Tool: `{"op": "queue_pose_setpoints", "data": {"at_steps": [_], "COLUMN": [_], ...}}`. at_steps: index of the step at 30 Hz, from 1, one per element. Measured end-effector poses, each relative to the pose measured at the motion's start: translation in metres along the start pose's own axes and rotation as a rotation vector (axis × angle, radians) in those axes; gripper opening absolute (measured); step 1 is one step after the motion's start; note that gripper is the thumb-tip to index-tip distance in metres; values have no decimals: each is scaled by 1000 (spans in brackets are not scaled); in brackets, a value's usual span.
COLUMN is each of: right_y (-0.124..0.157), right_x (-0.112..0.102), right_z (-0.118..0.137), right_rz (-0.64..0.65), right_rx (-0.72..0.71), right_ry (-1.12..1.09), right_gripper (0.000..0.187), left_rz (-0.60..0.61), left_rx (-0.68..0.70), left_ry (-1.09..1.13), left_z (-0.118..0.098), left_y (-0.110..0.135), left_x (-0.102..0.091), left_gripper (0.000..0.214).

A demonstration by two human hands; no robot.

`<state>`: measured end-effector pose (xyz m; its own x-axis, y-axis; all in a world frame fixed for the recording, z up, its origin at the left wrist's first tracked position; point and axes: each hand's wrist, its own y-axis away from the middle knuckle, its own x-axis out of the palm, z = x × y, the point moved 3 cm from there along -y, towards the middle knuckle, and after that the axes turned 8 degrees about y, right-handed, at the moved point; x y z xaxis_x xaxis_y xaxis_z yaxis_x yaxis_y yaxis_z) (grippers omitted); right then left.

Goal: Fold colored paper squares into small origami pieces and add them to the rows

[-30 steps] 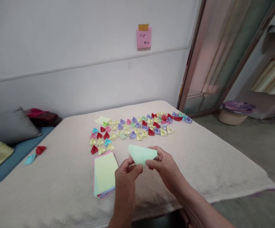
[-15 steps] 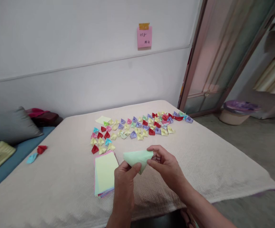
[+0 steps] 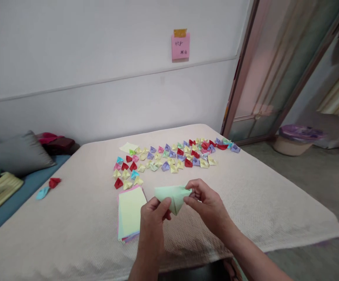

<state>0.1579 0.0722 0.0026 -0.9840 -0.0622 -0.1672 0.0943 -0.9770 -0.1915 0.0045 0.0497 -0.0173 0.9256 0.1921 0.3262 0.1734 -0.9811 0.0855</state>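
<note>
A pale green sheet of paper (image 3: 173, 195), folded to a triangle with its point downward, is held in the air between my two hands. My left hand (image 3: 155, 212) pinches its lower left side, thumb in front. My right hand (image 3: 206, 199) grips the upper right corner between thumb and fingers, and that corner looks bent. Left of my left hand lies a stack of coloured paper (image 3: 132, 210), a pale yellow sheet on top. Beyond my hands, many small folded paper boats (image 3: 165, 166) in red, yellow, purple, green and blue stand in rows.
A cream cloth (image 3: 78, 218) covers the bed-like surface. A blue boat (image 3: 42, 193) and a red boat (image 3: 54, 182) lie apart at the left, near a grey cushion (image 3: 29, 156). A pink note (image 3: 180, 47) hangs on the wall. A lined bin (image 3: 293, 145) stands on the floor at right.
My left thumb has shifted left along the green paper, so a vertical fold line now shows on it. My right fingers now bend its right corner. The whole view has shifted slightly.
</note>
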Motion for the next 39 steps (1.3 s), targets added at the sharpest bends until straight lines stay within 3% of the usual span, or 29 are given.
{"op": "queue_pose_setpoints", "data": {"at_steps": [8, 13, 23, 26, 32, 39], "right_y": [-3, -4, -3, -3, -3, -1], "right_x": [0, 3, 7, 7, 7, 10], "right_z": [-4, -6, -7, -6, -3, 3], "right_rz": [58, 108, 71, 65, 85, 158], "right_rx": [80, 151, 180, 183, 154, 132], "right_ry": [-194, -301, -199, -193, -226, -340], "right_gripper": [21, 24, 13, 13, 12, 6], "left_rz": [-64, -41, 14, 20, -4, -33], "left_rx": [43, 34, 9, -9, -1, 54], "left_ry": [-163, -152, -28, 59, 84, 10], "left_z": [-4, -6, -3, -4, -15, -21], "left_y": [-1, -1, 2, 2, 5, 11], "left_x": [-6, -4, 4, 8, 5, -9], "left_gripper": [33, 24, 11, 20, 68, 49]}}
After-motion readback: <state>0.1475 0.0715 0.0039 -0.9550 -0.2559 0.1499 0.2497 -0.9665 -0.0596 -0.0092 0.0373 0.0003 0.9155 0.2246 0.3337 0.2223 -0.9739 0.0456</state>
